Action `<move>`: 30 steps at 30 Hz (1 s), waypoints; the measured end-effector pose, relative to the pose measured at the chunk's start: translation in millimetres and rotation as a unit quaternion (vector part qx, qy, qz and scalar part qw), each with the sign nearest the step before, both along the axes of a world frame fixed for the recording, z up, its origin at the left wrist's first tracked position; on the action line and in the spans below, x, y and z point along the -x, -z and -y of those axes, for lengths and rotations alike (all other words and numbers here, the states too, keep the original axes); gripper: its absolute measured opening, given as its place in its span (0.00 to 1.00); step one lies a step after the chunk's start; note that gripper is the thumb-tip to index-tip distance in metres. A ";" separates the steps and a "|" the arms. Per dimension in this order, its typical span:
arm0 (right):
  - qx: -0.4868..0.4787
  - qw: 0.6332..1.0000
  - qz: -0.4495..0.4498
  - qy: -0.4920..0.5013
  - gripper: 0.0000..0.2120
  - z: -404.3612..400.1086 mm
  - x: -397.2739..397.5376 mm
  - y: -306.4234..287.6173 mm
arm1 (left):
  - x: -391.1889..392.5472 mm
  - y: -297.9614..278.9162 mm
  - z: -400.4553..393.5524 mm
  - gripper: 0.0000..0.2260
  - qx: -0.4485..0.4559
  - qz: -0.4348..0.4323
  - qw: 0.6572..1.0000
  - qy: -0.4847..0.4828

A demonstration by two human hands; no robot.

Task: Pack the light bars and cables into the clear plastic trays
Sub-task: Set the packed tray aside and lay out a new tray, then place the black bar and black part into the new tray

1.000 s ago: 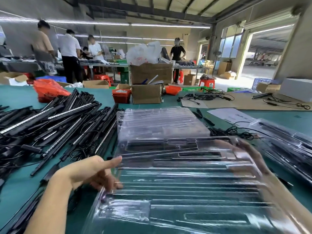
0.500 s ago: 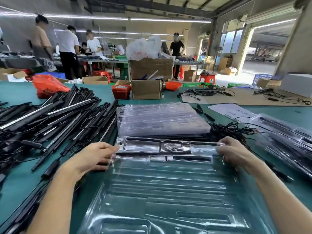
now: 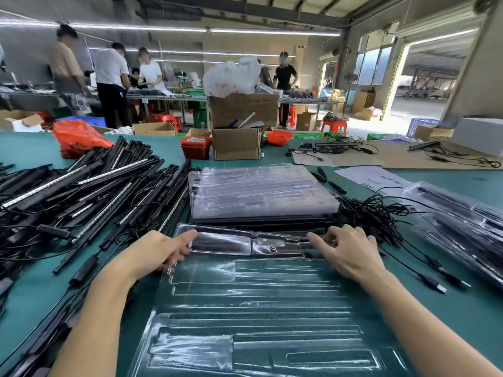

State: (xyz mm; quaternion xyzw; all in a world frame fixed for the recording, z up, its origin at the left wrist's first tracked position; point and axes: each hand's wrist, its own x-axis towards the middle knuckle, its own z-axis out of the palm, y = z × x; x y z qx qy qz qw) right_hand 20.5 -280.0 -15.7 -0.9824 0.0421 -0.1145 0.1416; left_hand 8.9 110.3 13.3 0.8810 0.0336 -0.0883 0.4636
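An empty clear plastic tray lies flat on the green table in front of me, its moulded slots running left to right. My left hand grips the tray's far left corner, thumb on top. My right hand rests on the far right part of the tray, fingers spread and pressing down. Behind the tray stands a stack of clear trays. A big pile of black light bars lies to the left. A tangle of black cables lies just beyond my right hand.
Packed clear trays lie at the right edge. A cardboard box, a red bin and an orange bag stand at the back of the table. A paper sheet lies back right. Several people work at far benches.
The tray has come down from a tilted, lifted position to lie flat on the table. Both hands moved onto its far corners.
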 end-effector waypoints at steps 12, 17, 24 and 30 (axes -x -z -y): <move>0.035 0.997 0.067 0.013 0.29 -2.7 1.3 13.0 | -4.2 1.4 19.2 0.14 -0.097 0.049 0.994 0.027; 0.028 0.996 0.083 0.013 0.34 -3.6 3.0 12.9 | -1.1 -18.4 32.7 0.24 -0.258 -0.035 0.962 0.079; 0.054 0.996 0.075 0.009 0.33 -11.8 14.9 12.8 | 5.7 -47.1 60.8 0.36 -0.467 -0.086 0.868 0.142; 0.021 0.995 0.095 -0.003 0.27 -13.1 22.8 13.1 | 5.0 -19.3 102.8 0.12 -0.367 0.140 0.918 0.059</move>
